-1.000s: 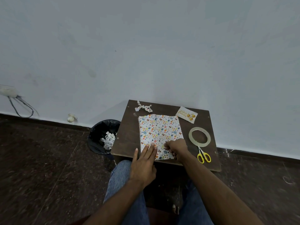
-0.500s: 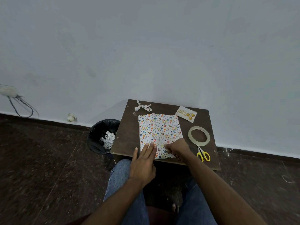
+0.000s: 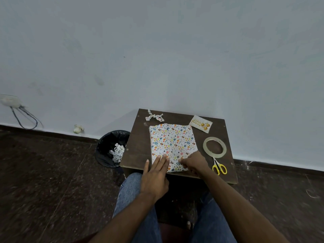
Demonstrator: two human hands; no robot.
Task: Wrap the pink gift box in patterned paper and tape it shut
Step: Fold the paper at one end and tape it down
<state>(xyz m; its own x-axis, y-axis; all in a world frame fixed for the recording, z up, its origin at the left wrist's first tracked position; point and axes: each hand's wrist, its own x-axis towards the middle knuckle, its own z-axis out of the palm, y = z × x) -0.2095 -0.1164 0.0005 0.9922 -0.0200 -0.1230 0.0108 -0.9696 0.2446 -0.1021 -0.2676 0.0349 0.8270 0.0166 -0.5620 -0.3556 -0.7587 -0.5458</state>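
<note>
Table (image 3: 138,149) near edge | wrapped box (image 3: 172,142), left hand (image 3: 155,174) flat on it, right hand (image 3: 193,163) fingers pinching paper flap | I judge: end-fold step | next: tape roll (image 3: 214,147)

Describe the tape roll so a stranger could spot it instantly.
Find the small dark wooden table against the wall. Right of the wrapped box lies the tape roll, a flat pale ring just beyond the yellow-handled scissors; it is the table's only hollow circle.

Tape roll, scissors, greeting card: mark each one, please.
Tape roll (image 3: 206,142), head view, on its left band.
Scissors (image 3: 219,168), head view, on the yellow handles.
Greeting card (image 3: 199,124), head view, on its printed face.
</note>
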